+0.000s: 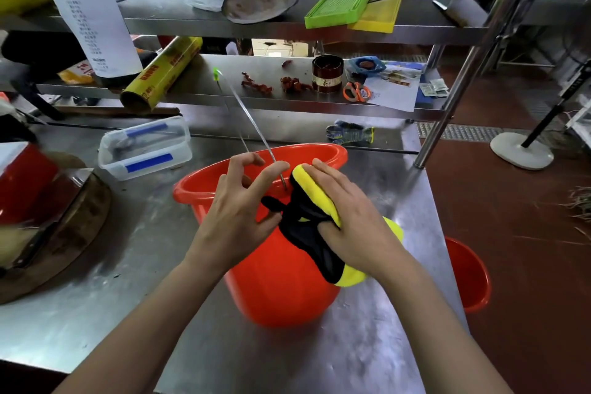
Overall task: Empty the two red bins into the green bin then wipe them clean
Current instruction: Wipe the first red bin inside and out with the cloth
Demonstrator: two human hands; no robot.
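Observation:
A red bin (275,285) stands on the steel table (128,265) in front of me, its wire handle raised. My right hand (348,221) lies over a yellow and black cloth (307,227), fingers wrapped round it, above the bin's near rim. My left hand (240,211) hovers beside the cloth with fingers spread and slightly bent, its thumb touching the cloth's black edge. A second red bin (470,278) sits on the floor at the right of the table. No green bin shows.
A clear lidded box (145,147) sits on the table's left. A round wooden board with a cleaver (54,227) lies at the far left. Shelves behind hold cling film (163,73), scissors (356,91), a jar and trays. A fan stand (521,150) is on the floor.

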